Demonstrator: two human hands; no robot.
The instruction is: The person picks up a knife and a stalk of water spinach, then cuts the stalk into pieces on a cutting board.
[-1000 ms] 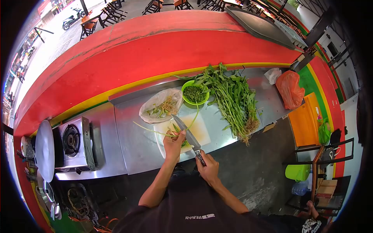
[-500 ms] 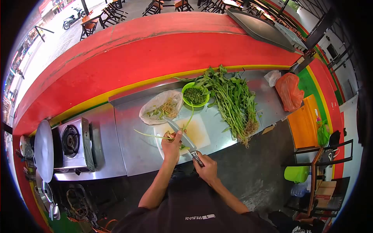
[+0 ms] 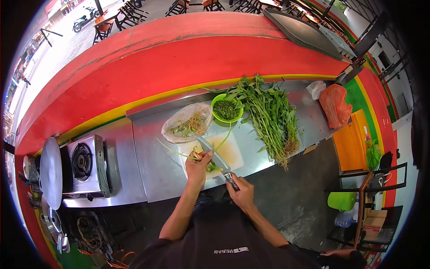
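Note:
My left hand (image 3: 197, 167) is closed around thin green stems (image 3: 222, 141) above the white cutting board (image 3: 234, 157). My right hand (image 3: 242, 192) grips the dark handle of a large knife (image 3: 217, 158), its blade slanting up and left across the board beside my left hand. Cut green pieces (image 3: 212, 167) lie under the blade. Behind the board stand a green bowl (image 3: 216, 99) of chopped greens and a clear plastic bag (image 3: 169, 125) with roots and scraps. A big bunch of leafy greens (image 3: 268, 112) lies to the right, roots toward me.
A gas stove (image 3: 95, 157) is at the left, beside a round metal lid (image 3: 50, 172). An orange plastic bag (image 3: 335, 106) sits at the counter's right end. A red wall (image 3: 179, 67) runs behind the counter. Part of another person's arm (image 3: 340, 253) shows at the lower right.
The stems in my left hand have shifted, with the right one now reaching up near the bowl. At the lower right, another person's arm has come into view.

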